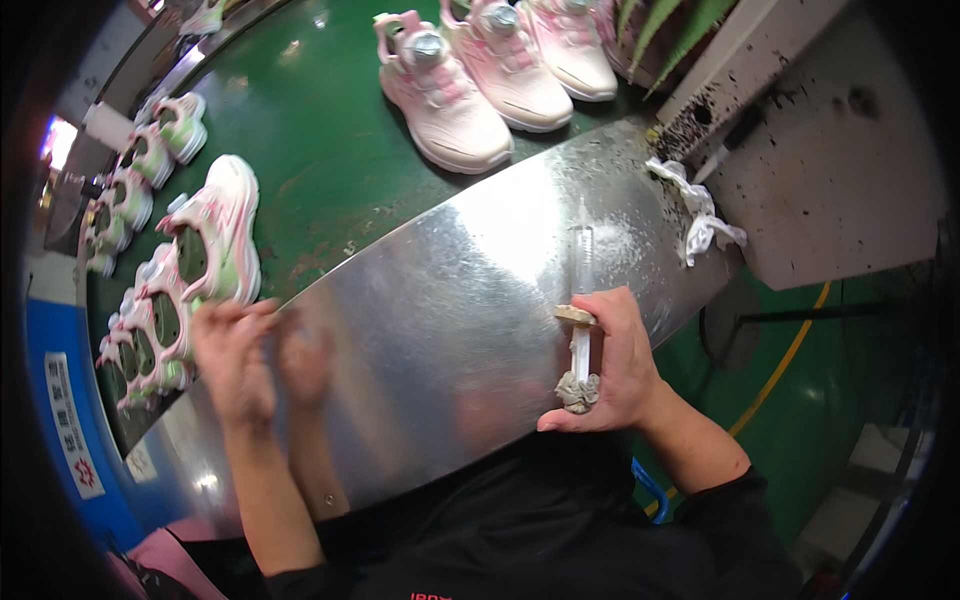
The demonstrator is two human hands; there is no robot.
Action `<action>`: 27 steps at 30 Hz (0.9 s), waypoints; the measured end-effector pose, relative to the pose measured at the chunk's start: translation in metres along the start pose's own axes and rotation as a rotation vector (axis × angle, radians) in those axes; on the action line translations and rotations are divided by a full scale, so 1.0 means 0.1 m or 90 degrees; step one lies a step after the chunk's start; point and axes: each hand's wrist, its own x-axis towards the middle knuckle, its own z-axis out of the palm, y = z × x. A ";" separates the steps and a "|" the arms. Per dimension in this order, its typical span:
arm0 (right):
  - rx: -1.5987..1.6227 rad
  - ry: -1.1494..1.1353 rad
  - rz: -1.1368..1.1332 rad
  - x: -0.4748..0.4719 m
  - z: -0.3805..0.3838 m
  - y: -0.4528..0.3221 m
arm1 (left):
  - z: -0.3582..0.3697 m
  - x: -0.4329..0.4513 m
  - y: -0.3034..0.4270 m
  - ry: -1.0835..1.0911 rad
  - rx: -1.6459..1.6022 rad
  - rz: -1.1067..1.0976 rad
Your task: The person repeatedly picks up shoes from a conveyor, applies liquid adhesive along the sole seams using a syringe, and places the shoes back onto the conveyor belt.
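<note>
My right hand [628, 367] is wrapped around a plastic syringe [582, 259], with the clear barrel and thin tip pointing away from me over the steel plate. The syringe's flange and the end of its plunger are crusted with a beige residue. My left hand [236, 367] is blurred. Its fingers are apart, with nothing visible in them, close to the nearest sneakers on the left; whether it touches one cannot be made out. A white, pink and green sneaker [238, 217] with a dial lies beside the plate, and more sneakers [142, 330] are lined up behind my left hand.
Several pale pink sneakers [450, 112] with dials stand at the far side of the green belt [315, 150]. The steel plate [420, 315] spans the front. Crumpled white tissue [701, 214] and a dark-handled tool [731, 142] lie at right beside a stained pale post [750, 67]. Another row of sneakers [150, 154] stands farther left.
</note>
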 end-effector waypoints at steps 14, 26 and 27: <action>-0.002 0.013 -0.010 -0.03 0.02 -0.07 | -0.95 0.73 0.05 0.107 0.178 -0.043; 0.276 -0.092 0.271 -0.41 -0.28 -0.16 | -0.21 -1.30 0.39 -0.018 0.255 0.017; 0.274 -0.092 0.270 -0.44 -0.32 -0.14 | -0.27 -1.17 0.52 0.017 0.146 -0.076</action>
